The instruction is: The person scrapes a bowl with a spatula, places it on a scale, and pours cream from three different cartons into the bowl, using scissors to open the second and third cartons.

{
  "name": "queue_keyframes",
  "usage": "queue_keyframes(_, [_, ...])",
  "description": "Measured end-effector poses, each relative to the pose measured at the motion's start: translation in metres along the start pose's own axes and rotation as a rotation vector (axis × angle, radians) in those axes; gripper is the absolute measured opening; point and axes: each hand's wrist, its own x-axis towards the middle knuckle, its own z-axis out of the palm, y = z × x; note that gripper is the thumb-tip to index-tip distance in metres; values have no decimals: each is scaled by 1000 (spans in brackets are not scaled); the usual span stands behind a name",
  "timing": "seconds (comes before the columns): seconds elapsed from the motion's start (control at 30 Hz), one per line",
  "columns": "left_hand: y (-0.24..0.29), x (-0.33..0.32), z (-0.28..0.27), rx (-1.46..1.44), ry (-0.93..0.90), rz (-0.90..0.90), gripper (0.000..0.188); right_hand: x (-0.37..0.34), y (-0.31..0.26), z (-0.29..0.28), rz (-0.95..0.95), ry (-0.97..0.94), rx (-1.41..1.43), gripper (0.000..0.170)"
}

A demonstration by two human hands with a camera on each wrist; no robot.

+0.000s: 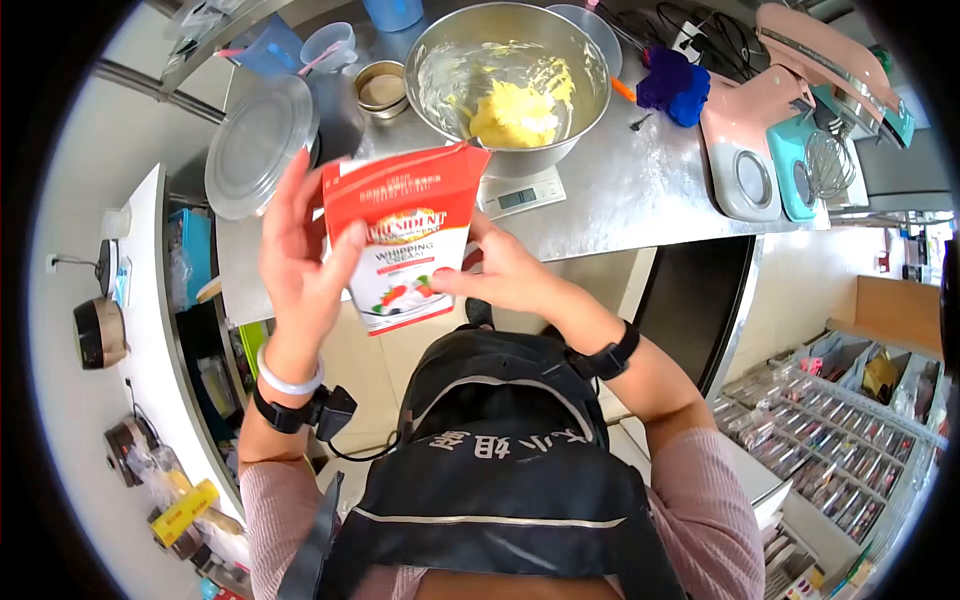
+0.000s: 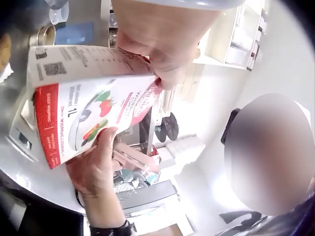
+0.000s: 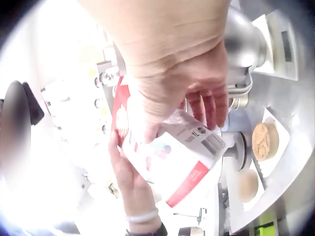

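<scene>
Fingers and thumbs of the left hand [image 1: 300, 240] and right hand [image 1: 510, 270] clamp a President whipping cream carton [image 1: 410, 265], centre of the head view. No cream pours; whether the carton is opened, I cannot tell. At upper centre, a steel mixing bowl [image 1: 555, 157] holds yellow mixture [image 1: 515, 115], seemingly partly worked, not yet smooth.

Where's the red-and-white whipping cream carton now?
In the head view, left of centre, the carton is held between left hand and right hand, just below the round steel bowl.
</scene>
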Motion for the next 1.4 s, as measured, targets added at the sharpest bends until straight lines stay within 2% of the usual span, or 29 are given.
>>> queue_keyframes(0.03, [4,13,-2,-25,0,-40,63,9,-4,6,77,-25,19,75])
queue_keyframes(0.07, [2,25,-5,-25,-13,-37,63,13,-12,14,-50,51,110,65])
queue_keyframes(0.1, [-2,38,-12,-20,-39,-121,59,17,-22,17,-54,63,115,65])
queue_keyframes(0.13, [-4,47,-18,-13,-66,-207,56,20,-31,17,32,68,287,61])
queue_keyframes(0.17, [0,57,-23,-9,-79,-204,56,24,-38,17,113,69,459,57])
queue_keyframes(0.23, [7,75,-33,-90,-327,-595,51,32,-45,15,131,104,491,50])
queue_keyframes(0.27, [4,85,-37,-117,-379,-741,49,35,-51,12,157,98,571,49])
queue_keyframes(0.3, [19,92,-24,-204,-356,-829,47,37,-56,9,183,89,651,47])
queue_keyframes(0.4, [44,118,-3,-227,-322,-1020,41,47,-66,8,191,70,726,55])
queue_keyframes(0.43, [50,125,5,-228,-336,-988,38,50,-68,4,228,51,798,59])
queue_keyframes(0.53, [66,145,20,-220,-347,-1074,36,59,-63,-10,296,0,851,55])
queue_keyframes(0.6, [78,146,34,35,-394,-919,37,63,-62,-15,359,28,960,52])
queue_keyframes(0.63, [72,149,31,43,-395,-923,37,63,-63,-19,357,27,970,52])
queue_keyframes(0.67, [60,153,21,14,-462,-853,38,64,-64,-23,359,29,992,51])
queue_keyframes(0.7, [65,156,29,-18,-529,-781,40,64,-64,-28,361,32,1012,51])
queue_keyframes(0.73, [71,160,39,-14,-529,-785,40,64,-65,-31,361,31,1018,51])
queue_keyframes(0.8, [89,168,63,104,-244,-1101,37,66,-67,-36,393,66,1044,48])
queue_keyframes(0.83, [86,170,60,110,-241,-1103,37,67,-67,-38,392,61,1050,48])
queue_keyframes(0.9, [68,172,46,14,-451,-1033,37,67,-64,-41,468,80,1051,44])
queue_keyframes(0.93, [59,180,45,-179,-371,-1203,40,67,-64,-42,467,76,1054,44])
queue_keyframes(0.97, [54,182,45,-175,-368,-1205,40,67,-62,-42,459,73,1066,44])
queue_keyframes(1.03, [48,182,47,-62,-208,-1199,42,66,-63,-42,452,68,1081,43])
queue_keyframes(1.17, [30,189,35,-46,-247,-1259,42,65,-61,-41,453,111,1121,40])
queue_keyframes(1.27, [32,190,37,17,-267,-1247,43,64,-63,-44,466,121,1162,37])
queue_keyframes(1.4, [36,182,38,-51,-235,-1176,44,64,-59,-46,472,168,1263,31])
